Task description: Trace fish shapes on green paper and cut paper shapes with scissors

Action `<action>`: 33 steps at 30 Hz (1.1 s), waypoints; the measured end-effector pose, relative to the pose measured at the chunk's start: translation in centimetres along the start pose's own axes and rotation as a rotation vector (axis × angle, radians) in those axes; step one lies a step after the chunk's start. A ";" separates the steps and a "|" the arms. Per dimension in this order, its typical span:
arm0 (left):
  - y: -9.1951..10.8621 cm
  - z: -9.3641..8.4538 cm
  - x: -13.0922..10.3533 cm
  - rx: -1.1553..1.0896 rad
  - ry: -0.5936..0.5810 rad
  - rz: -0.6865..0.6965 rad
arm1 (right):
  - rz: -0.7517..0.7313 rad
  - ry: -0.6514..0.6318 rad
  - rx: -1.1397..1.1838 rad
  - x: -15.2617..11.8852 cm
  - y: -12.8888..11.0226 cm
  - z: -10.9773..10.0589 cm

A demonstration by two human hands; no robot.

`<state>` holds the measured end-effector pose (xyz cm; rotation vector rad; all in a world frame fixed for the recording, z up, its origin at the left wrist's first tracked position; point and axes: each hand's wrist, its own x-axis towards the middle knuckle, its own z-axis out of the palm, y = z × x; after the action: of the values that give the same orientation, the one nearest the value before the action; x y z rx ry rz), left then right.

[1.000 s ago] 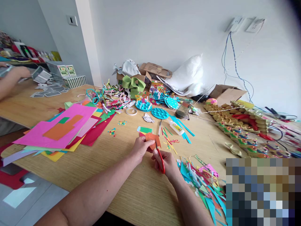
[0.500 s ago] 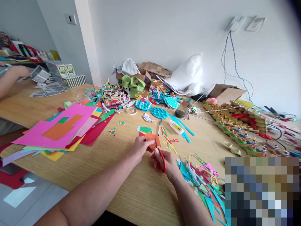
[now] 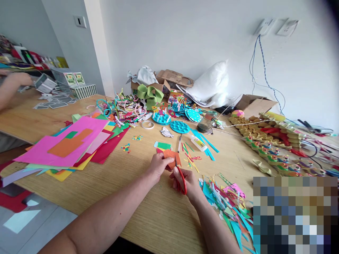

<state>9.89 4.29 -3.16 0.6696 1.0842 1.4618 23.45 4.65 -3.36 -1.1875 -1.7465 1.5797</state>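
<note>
My left hand (image 3: 159,165) pinches a small piece of orange paper (image 3: 171,155) above the middle of the table. Red-handled scissors (image 3: 182,183) are in my right hand (image 3: 188,185), their blades at the orange paper's lower right side. Just behind the paper lie small green and blue paper pieces (image 3: 164,145) and a pen (image 3: 179,144). Thin coloured strips (image 3: 191,157) and a white glue bottle (image 3: 199,143) rest to the right of it.
Coloured sheets (image 3: 87,141) are stacked at the left, paper scraps (image 3: 227,201) heaped at the right. Farther back are a blue disc (image 3: 179,127), a glass jar (image 3: 205,123) and egg trays (image 3: 267,141). Another person's hand (image 3: 19,80) is at the far left.
The scissors' handles have shifted very slightly to the left in my right hand. The other person's hand at the far left has moved a little.
</note>
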 end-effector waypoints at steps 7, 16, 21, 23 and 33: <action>-0.1 0.0 0.0 -0.006 0.010 -0.009 | -0.010 0.005 -0.012 0.1 0.1 -0.1; 0.1 0.0 -0.1 -0.037 0.021 -0.028 | 0.023 0.000 0.006 -0.1 -0.6 0.0; 0.4 -0.1 -0.2 -0.063 0.033 -0.046 | 0.024 -0.022 0.002 -0.2 -0.8 0.0; 0.5 -0.2 -0.2 -0.066 0.027 -0.056 | 0.025 -0.033 0.016 -0.2 -0.7 0.0; 0.8 -0.4 0.1 -0.045 -0.017 -0.111 | 0.046 -0.090 0.114 -0.1 -0.6 -0.5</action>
<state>9.15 4.28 -2.65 0.5800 1.0553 1.3790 23.72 4.84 -2.62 -1.1248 -1.6701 1.7596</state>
